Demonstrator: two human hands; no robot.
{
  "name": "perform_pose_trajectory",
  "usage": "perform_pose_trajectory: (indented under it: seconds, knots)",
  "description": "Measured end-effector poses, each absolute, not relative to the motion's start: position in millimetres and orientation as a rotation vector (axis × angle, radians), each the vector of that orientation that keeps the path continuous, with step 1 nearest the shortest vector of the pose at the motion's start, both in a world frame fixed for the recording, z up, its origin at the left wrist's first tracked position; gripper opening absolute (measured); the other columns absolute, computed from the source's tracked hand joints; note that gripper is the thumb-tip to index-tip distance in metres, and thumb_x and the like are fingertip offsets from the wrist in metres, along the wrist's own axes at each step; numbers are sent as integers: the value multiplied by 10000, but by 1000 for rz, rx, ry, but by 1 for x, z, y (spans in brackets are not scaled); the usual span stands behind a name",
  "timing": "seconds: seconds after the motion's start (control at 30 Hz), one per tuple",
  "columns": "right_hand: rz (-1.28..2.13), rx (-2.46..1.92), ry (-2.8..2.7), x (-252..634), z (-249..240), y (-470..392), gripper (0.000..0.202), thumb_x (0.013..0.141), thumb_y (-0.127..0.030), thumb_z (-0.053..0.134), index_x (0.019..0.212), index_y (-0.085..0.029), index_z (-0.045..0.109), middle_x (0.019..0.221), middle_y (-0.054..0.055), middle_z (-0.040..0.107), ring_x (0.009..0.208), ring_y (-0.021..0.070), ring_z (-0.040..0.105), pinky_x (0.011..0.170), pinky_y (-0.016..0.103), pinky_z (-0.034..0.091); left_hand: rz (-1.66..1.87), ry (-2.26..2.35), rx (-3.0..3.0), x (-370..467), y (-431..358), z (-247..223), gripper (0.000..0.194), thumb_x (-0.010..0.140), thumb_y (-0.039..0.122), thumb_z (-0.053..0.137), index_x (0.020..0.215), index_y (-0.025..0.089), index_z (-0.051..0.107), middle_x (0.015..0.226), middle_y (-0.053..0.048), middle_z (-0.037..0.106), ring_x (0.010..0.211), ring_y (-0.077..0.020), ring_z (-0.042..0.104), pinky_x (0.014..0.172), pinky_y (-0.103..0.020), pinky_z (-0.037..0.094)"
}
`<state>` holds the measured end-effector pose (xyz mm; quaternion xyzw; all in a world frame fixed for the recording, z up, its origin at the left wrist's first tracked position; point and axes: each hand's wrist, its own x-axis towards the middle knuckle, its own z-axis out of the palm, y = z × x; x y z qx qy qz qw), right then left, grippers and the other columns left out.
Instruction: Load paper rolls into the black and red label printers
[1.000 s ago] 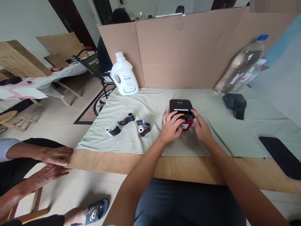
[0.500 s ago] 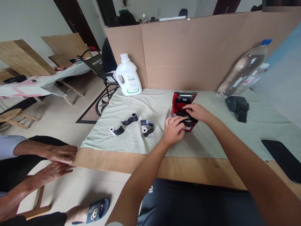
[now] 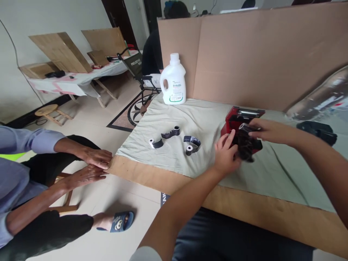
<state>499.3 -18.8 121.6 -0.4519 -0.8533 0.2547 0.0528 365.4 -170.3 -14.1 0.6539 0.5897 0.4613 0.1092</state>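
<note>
A red printer-like box (image 3: pixel 230 119) stands on the cloth with its lid up and a dark inside. My right hand (image 3: pixel 268 130) pinches a small paper roll (image 3: pixel 244 127) above it, white at the core. From this roll a black strip (image 3: pixel 245 149) hangs down over the front of the box. My left hand (image 3: pixel 225 156) is at the box's front left, index and middle fingers stretched out and apart against it; the strip hides part of the hand. To the left lie small black-and-white rolls: a left one (image 3: pixel 156 143), a back one (image 3: pixel 172 132) and a right one (image 3: pixel 191 145).
A white jug (image 3: pixel 174 81) stands before a cardboard screen (image 3: pixel 244 58). At the right are a large plastic bottle (image 3: pixel 318 98) and a black strapped object (image 3: pixel 317 131). Another person's hands (image 3: pixel 95 161) rest at the table's left corner. A wooden stool (image 3: pixel 50 110) stands on the floor.
My right hand has lifted a roll with its black strip out of the red box. My left hand has shifted to the box's front left side. The view has turned left.
</note>
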Motion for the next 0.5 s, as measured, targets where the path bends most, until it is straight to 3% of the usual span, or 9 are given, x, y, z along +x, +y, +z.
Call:
perform_pose_trajectory:
  seconds: [0.07, 0.13, 0.23, 0.33, 0.43, 0.5]
  knots:
    - [867, -1340, -2442, 502, 145, -35, 247, 826, -360, 831, 998, -237, 703, 866, 94, 751, 629, 162, 598, 580, 350, 475, 1360, 1724, 1908, 372, -171, -16, 257, 911, 317, 690, 1151, 233, 732, 1773, -60, 280, 1570, -413, 300, 1258, -627, 338]
    - [812, -1229, -2382, 476, 165, -50, 365, 863, -467, 787, 1116, -219, 697, 926, 88, 750, 658, 134, 591, 611, 325, 482, 1405, 1713, 1907, 376, -171, -18, 234, 926, 270, 664, 1141, 243, 752, 1740, -65, 353, 1573, -402, 307, 1252, -605, 361]
    - [606, -1116, -2438, 394, 172, -56, 258, 908, -330, 722, 1086, -147, 683, 957, 64, 740, 796, 153, 636, 790, 350, 533, 1467, 1687, 1898, 379, -169, -20, 214, 920, 189, 627, 1049, 264, 779, 1649, -66, 494, 1554, -389, 349, 1207, -611, 411]
    - [504, -1153, -2601, 301, 146, -39, 180, 894, -247, 718, 1033, -138, 687, 1027, 77, 732, 907, 215, 662, 920, 398, 548, 1417, 1658, 1899, 377, -167, -18, 219, 917, 221, 663, 1096, 267, 781, 1612, -82, 541, 1566, -402, 344, 1213, -620, 407]
    - [469, -1136, -2696, 235, 100, -15, 216, 883, -211, 713, 1079, -123, 688, 1125, 122, 732, 1024, 265, 674, 964, 399, 545, 1350, 1590, 1852, 372, -166, -15, 566, 911, 329, 744, 1454, 216, 633, 1621, -159, 519, 1587, -418, 327, 1298, -595, 315]
    - [505, -1200, -2746, 208, 69, -7, 288, 878, -219, 729, 1141, -112, 683, 1207, 161, 723, 1100, 292, 671, 985, 398, 541, 1395, 1528, 1763, 369, -165, -14, 784, 958, 378, 715, 1650, 187, 401, 1660, -170, 469, 1586, -356, 360, 1352, -458, 254]
